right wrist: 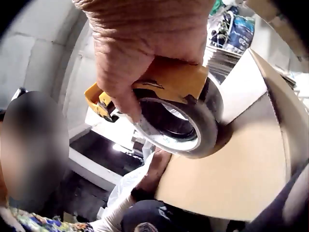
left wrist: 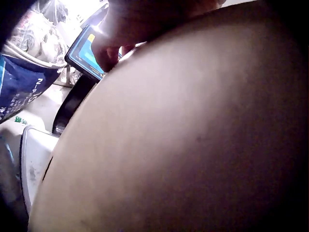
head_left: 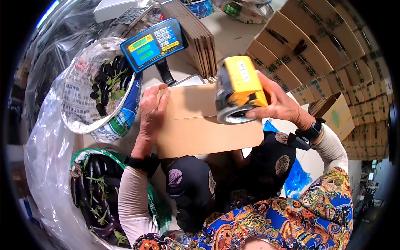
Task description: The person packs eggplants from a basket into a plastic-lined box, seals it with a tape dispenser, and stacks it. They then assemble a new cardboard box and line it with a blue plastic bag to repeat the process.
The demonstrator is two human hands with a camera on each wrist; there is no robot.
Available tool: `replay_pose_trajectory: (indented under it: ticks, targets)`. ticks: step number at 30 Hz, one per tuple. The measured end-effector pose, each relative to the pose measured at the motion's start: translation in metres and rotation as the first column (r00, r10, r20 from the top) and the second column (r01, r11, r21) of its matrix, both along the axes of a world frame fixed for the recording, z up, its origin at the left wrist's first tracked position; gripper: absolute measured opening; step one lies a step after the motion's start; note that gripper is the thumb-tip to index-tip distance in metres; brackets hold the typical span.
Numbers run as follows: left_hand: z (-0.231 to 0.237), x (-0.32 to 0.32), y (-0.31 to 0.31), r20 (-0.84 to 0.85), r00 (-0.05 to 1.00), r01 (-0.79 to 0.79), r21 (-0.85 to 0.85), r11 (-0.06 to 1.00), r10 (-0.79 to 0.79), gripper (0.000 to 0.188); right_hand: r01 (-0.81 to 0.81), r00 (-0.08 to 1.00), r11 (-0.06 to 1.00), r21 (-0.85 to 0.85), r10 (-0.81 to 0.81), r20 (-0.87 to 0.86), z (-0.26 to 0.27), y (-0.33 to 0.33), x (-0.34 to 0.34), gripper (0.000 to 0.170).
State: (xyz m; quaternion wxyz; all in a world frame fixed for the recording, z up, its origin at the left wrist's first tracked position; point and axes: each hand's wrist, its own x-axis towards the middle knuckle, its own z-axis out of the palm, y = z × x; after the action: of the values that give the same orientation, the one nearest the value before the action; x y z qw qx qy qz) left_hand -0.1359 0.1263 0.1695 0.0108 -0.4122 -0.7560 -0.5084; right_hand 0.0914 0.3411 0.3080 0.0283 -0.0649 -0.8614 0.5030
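Note:
My right hand (head_left: pixel 279 100) grips a yellow tape dispenser (head_left: pixel 241 77) loaded with a wide roll of tape (right wrist: pixel 203 130). The dispenser is over the right part of a brown cardboard box (head_left: pixel 200 135), with the roll right at the box's surface in the right wrist view. A seam runs across the box, which lies over the person's knees. At the box's left end, my left hand (head_left: pixel 151 110) holds it, thumb and fingers around the far left corner. In the left wrist view the box's side (left wrist: pixel 169 135) fills most of the picture.
A scale with a blue display (head_left: pixel 154 45) stands behind the box. To the left are a white-rimmed bucket (head_left: pixel 71 98) with eggplants and a green-edged bag (head_left: pixel 98 152) full of eggplants. Flat cardboard (head_left: pixel 196 33) leans behind; stacked cartons (head_left: pixel 308 41) stand at the right.

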Motion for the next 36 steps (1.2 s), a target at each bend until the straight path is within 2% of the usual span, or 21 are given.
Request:
replay_pose_trajectory:
  ticks: [1,4,5,8,11,14,15,19,20,21,22,23,24,26,27,29,30,32,34,35,36]
  targets:
    - [0.001,0.000,-0.001,0.001,1.000,0.013,-0.001,1.000,-0.013,0.026,0.018,1.000,1.000,0.021,-0.019,0.024,-0.002,0.000,0.000,0.069]
    - [0.009,0.005,-0.001,-0.354,0.934,-0.049,0.002,0.999,0.046,0.035,0.059,0.997,0.998,0.015,-0.059,0.044,-0.003,-0.002,0.001,0.071]
    - [0.014,0.011,-0.004,-0.418,0.906,-0.080,-0.026,0.996,0.062,0.043,0.069,0.997,0.998,-0.006,-0.069,0.045,-0.004,-0.003,0.001,0.072]
    - [0.064,0.037,-0.004,-0.306,0.944,0.123,-0.007,0.992,-0.120,0.042,0.050,0.996,0.995,0.084,-0.056,0.074,-0.002,-0.002,0.003,0.072]
    - [0.070,0.057,0.014,0.056,0.947,0.311,0.085,0.947,-0.316,0.039,0.002,0.999,0.996,0.094,-0.005,0.033,-0.002,-0.005,0.000,0.070]
    - [0.067,0.051,0.028,0.026,0.908,0.413,0.109,0.904,-0.418,0.026,-0.057,0.998,0.982,0.180,0.054,0.024,-0.001,-0.005,0.000,0.068]
    - [0.069,0.050,0.031,-0.112,0.928,0.367,0.122,0.922,-0.355,0.014,-0.069,0.998,0.974,0.216,0.065,0.027,0.001,-0.006,0.000,0.068]
    - [0.072,0.035,-0.002,-0.096,0.967,0.243,0.059,0.968,-0.237,0.011,-0.072,0.997,0.960,0.272,0.076,-0.006,-0.003,-0.006,0.002,0.068]
    - [0.068,0.025,-0.018,-0.175,0.970,0.174,-0.003,0.985,-0.171,0.011,-0.066,0.997,0.959,0.274,0.071,-0.008,-0.004,-0.006,0.002,0.069]
    - [0.072,0.019,-0.036,-0.193,0.962,0.193,-0.014,0.981,-0.192,0.011,-0.069,0.997,0.954,0.293,0.077,-0.015,-0.005,-0.006,0.002,0.069]
    - [0.052,0.010,-0.050,-0.239,0.966,0.103,0.014,0.995,-0.097,0.010,-0.072,0.996,0.947,0.312,0.083,-0.022,-0.003,-0.007,0.002,0.069]
    - [0.050,0.006,-0.066,-0.218,0.976,-0.017,-0.149,0.989,-0.016,0.012,-0.075,0.995,0.940,0.333,0.090,-0.031,-0.002,-0.007,0.001,0.070]
    - [0.029,-0.004,-0.083,-0.238,0.971,-0.046,-0.248,0.968,-0.015,0.015,-0.069,0.994,0.932,0.355,0.093,-0.050,-0.001,-0.009,0.000,0.070]
    - [0.012,-0.002,-0.103,-0.377,0.925,-0.175,-0.320,0.931,0.045,0.016,-0.060,0.992,0.916,0.397,0.099,-0.078,-0.001,-0.012,0.001,0.071]
    - [0.015,0.005,-0.104,-0.188,0.979,-0.130,-0.260,0.957,0.082,0.018,-0.062,0.991,0.910,0.410,0.106,-0.084,0.001,-0.015,0.001,0.071]
    - [0.037,0.021,-0.099,0.206,0.973,-0.088,-0.111,0.990,0.109,0.021,-0.070,0.987,0.896,0.438,0.127,-0.101,0.004,-0.018,-0.003,0.071]
    - [0.048,0.027,-0.096,0.375,0.927,0.015,-0.048,0.999,0.004,0.024,-0.076,0.988,0.900,0.429,0.124,-0.087,0.003,-0.019,-0.004,0.070]
    - [0.073,0.039,-0.083,0.644,0.731,0.178,0.136,0.975,-0.223,0.031,-0.084,0.991,0.905,0.418,0.121,-0.061,0.004,-0.019,-0.006,0.069]
    - [0.098,0.064,-0.056,0.716,0.613,0.165,0.297,0.941,-0.334,0.037,-0.094,0.992,0.911,0.403,0.122,-0.044,0.003,-0.019,-0.008,0.067]
    - [0.098,0.066,-0.046,0.767,0.498,0.199,0.351,0.915,-0.403,0.037,-0.097,0.992,0.914,0.394,0.121,-0.037,0.003,-0.019,-0.008,0.066]
    - [0.100,0.067,-0.039,0.752,0.520,0.256,0.314,0.914,-0.404,0.037,-0.092,0.993,0.914,0.395,0.111,-0.027,0.003,-0.020,-0.009,0.066]
